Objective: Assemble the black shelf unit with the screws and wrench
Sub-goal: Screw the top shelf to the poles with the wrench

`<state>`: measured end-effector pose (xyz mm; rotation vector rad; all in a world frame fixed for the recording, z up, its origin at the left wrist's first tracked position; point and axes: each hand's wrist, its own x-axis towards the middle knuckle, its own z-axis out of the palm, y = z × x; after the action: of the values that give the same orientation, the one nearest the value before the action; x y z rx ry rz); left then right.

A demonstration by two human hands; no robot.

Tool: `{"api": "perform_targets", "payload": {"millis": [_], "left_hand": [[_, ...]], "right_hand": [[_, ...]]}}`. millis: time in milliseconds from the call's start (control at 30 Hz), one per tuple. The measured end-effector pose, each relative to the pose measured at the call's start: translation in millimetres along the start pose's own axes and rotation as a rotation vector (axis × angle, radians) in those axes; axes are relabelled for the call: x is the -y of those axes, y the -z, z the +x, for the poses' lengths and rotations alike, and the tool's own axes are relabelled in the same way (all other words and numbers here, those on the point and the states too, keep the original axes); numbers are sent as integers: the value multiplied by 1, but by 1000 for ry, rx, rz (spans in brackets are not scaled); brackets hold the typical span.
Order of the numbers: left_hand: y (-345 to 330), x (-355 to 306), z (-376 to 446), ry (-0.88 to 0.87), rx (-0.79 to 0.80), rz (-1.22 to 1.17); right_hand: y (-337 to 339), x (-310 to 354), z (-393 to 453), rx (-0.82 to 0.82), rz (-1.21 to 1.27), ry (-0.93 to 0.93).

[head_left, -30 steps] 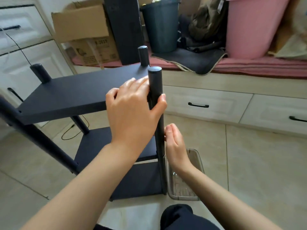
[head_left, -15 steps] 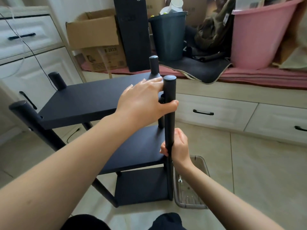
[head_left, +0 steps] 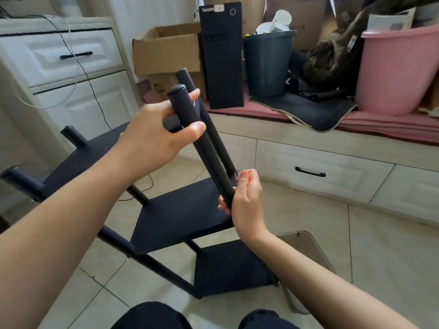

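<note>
The black shelf unit (head_left: 183, 210) with three boards and round posts stands on the tiled floor, tilted to the left. My left hand (head_left: 154, 136) grips the top of the near right post (head_left: 202, 143), thumb in front and fingers behind. My right hand (head_left: 244, 200) grips the same post lower down, at the level of the middle board. A second post (head_left: 187, 79) rises just behind the held one. No screws or wrench can be made out in my hands.
A clear plastic tray (head_left: 306, 248) lies on the floor right of the shelf, behind my right forearm. White drawers (head_left: 66, 55) stand at left, a window seat (head_left: 320, 172) with drawers at back, carrying a cardboard box (head_left: 166, 51), bin (head_left: 268, 62) and pink tub (head_left: 399, 72).
The shelf unit has tipped over to the left, so its posts now lean. My left hand moved from the top board's corner to a grip round the post's top. My right hand stayed lower on the post.
</note>
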<state>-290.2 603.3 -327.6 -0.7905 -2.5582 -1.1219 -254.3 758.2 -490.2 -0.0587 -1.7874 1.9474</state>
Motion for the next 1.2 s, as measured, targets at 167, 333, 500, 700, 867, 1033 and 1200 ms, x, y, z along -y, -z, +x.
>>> {"api": "perform_targets", "payload": {"millis": [167,333,500,700,867,1033,1200], "left_hand": [[37,34,-16,27,-77,-76],[59,58,-34,49,-146,-100],[68,70,-41,37,-145,-178],[57,73,-35,39,-149,-201],[40,74,-37,49,-189,-267],[28,96,-51,93,-220,-373],[-2,136,-80,133,-217,-564]], "right_hand": [[-37,11,-6,109,-44,-8],[-64,17,-8,170,-84,-5],[-72,18,-10,177,-126,22],[-59,22,-7,128,-197,69],[-44,19,0,113,-274,100],[-38,16,0,124,-443,162],[-32,7,-9,153,-717,147]]}}
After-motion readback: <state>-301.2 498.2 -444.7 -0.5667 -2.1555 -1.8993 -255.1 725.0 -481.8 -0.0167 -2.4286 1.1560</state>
